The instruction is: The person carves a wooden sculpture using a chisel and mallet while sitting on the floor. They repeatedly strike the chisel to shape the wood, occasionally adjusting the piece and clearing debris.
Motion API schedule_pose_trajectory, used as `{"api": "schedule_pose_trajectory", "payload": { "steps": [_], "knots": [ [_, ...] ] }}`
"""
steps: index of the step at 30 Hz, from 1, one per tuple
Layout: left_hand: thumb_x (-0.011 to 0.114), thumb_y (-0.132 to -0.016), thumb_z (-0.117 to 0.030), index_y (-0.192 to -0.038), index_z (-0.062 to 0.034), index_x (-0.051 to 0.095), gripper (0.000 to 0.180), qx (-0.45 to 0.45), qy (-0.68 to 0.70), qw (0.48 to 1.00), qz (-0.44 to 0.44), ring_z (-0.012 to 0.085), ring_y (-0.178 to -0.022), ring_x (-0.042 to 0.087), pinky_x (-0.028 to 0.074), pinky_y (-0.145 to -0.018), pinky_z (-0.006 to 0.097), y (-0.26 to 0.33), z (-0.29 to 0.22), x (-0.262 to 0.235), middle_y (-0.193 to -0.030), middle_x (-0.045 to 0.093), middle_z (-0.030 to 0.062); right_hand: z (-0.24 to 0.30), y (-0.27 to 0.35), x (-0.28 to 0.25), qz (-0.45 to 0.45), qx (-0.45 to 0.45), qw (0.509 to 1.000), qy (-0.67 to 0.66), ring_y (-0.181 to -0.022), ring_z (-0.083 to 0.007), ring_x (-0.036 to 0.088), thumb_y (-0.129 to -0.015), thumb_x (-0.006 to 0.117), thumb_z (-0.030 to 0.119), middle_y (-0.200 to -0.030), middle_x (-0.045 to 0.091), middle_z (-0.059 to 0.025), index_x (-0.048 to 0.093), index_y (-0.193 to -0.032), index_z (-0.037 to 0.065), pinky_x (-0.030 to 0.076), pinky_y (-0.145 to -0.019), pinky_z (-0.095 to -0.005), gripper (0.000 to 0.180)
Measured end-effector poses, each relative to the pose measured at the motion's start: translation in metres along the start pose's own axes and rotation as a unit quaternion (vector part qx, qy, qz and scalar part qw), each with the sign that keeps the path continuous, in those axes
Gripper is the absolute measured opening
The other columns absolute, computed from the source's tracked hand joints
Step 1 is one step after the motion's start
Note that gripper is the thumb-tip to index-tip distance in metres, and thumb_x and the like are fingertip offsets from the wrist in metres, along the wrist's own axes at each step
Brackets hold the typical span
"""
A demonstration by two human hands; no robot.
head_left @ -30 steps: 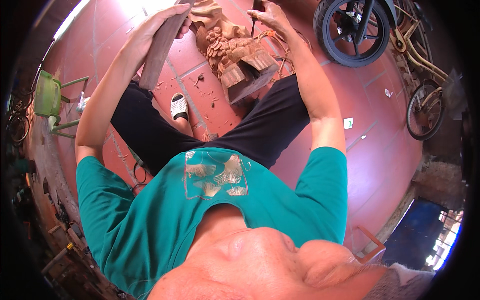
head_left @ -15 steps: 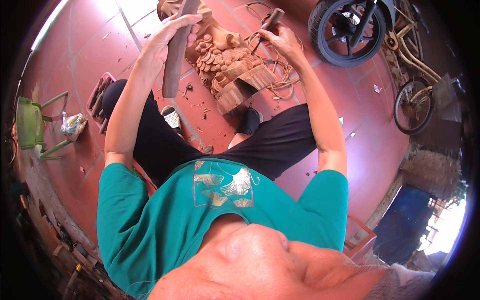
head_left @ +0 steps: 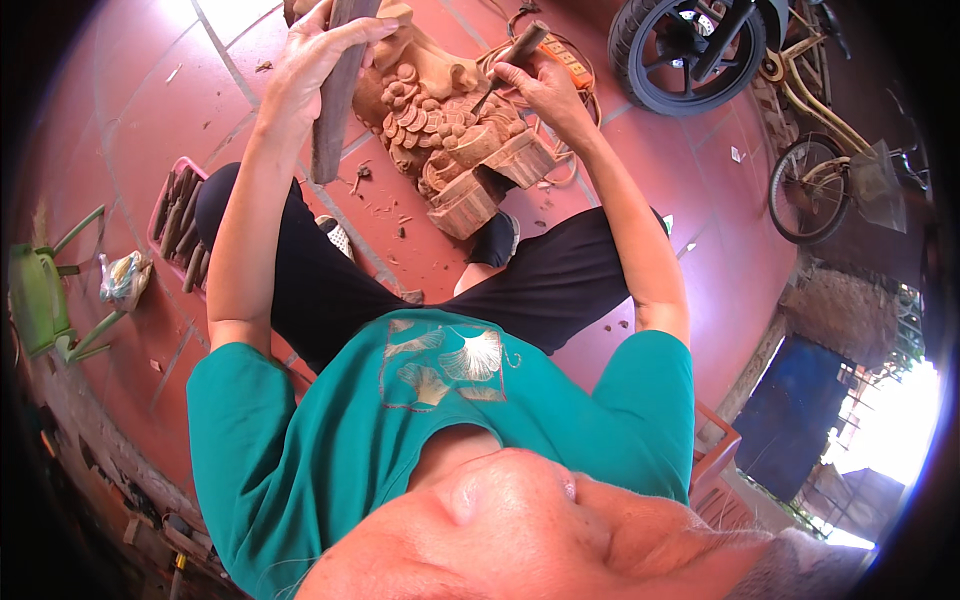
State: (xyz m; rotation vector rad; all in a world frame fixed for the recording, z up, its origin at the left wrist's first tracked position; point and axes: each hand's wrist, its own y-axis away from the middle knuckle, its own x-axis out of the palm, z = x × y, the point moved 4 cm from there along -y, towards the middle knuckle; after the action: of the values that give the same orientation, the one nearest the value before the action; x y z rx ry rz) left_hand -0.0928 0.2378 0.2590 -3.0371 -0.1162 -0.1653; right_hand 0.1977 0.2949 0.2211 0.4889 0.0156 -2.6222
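Observation:
A carved wooden sculpture (head_left: 430,130) with coin-like discs and a squared base lies on the floor between my feet. My left hand (head_left: 308,62) is closed around a long flat wooden mallet (head_left: 338,100), held upright at the sculpture's left side. In my right hand (head_left: 540,88) is a carving chisel (head_left: 521,48) with a thick wooden handle. Its thin blade slants down to the carving's right part, and the tip looks to be on or just over the wood.
Left of my knee sits a pink basket (head_left: 165,225) of tool handles. Farther left are a green chair (head_left: 40,300) and a plastic bag (head_left: 125,280). An orange power strip (head_left: 568,62) with coiled cable lies behind my right hand. A motorbike wheel (head_left: 690,55) and bicycle wheel (head_left: 808,190) stand right.
The chisel has come left and down, its blade now over the carving. The mallet has shifted slightly left and up. The whole view has moved a little.

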Motion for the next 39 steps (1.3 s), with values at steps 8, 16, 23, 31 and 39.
{"api": "schedule_pose_trajectory", "payload": {
  "steps": [8,16,23,31,39],
  "knots": [
    [0.08,-0.084,-0.016,-0.113,-0.0052,0.067,0.034,0.029,0.001,1.0,0.006,0.0053,-0.061,0.057,0.045,-0.058,0.022,-0.01,0.006,-0.005,-0.077,0.066,-0.0013,0.011,-0.005,0.003,-0.032,-0.015,0.999,0.0,-0.089,-0.0131,0.066,-0.1,0.065,0.019,-0.097,0.07,-0.0053,0.066,-0.111,0.001,0.055,-0.076,-0.029,0.021],
    [0.083,-0.08,-0.02,-0.123,-0.0038,0.065,0.049,0.004,0.004,1.0,-0.008,0.0055,-0.065,0.057,0.046,-0.062,0.022,-0.008,0.01,-0.007,-0.079,0.068,-0.0009,0.006,-0.022,0.016,-0.038,-0.018,0.999,-0.008,-0.089,-0.0129,0.066,-0.1,0.065,0.018,-0.099,0.069,-0.0065,0.064,-0.116,0.004,0.055,-0.076,-0.0291,0.021],
    [0.085,-0.078,-0.021,-0.126,-0.0029,0.065,0.055,-0.012,-0.048,0.999,-0.008,0.0059,-0.063,0.056,0.045,-0.062,0.023,-0.005,0.012,-0.011,-0.078,0.066,-0.0015,-0.01,-0.034,0.02,-0.034,-0.073,0.995,0.062,-0.085,-0.0169,0.066,-0.098,0.067,0.019,-0.096,0.07,-0.0092,0.061,-0.121,0.003,0.052,-0.077,-0.0322,0.029],
    [0.086,-0.077,-0.02,-0.125,-0.0029,0.065,0.056,-0.051,-0.076,0.996,-0.019,0.0061,-0.063,0.057,0.046,-0.06,0.024,0.0,0.009,0.001,-0.075,0.064,-0.001,0.0,-0.029,0.024,-0.041,-0.084,0.994,0.063,-0.092,-0.0233,0.068,-0.098,0.067,0.019,-0.104,0.072,-0.0122,0.06,-0.123,0.002,0.051,-0.086,-0.0364,0.032],
    [0.085,-0.077,-0.02,-0.127,-0.0034,0.064,0.058,-0.048,-0.104,0.993,-0.005,0.0061,-0.063,0.057,0.047,-0.06,0.024,0.003,0.006,0.01,-0.078,0.066,-0.0013,-0.006,-0.035,0.016,-0.061,-0.094,0.988,0.108,-0.087,-0.0246,0.069,-0.095,0.068,0.022,-0.094,0.071,-0.0133,0.06,-0.116,0.001,0.051,-0.08,-0.039,0.031]
  ]
}}
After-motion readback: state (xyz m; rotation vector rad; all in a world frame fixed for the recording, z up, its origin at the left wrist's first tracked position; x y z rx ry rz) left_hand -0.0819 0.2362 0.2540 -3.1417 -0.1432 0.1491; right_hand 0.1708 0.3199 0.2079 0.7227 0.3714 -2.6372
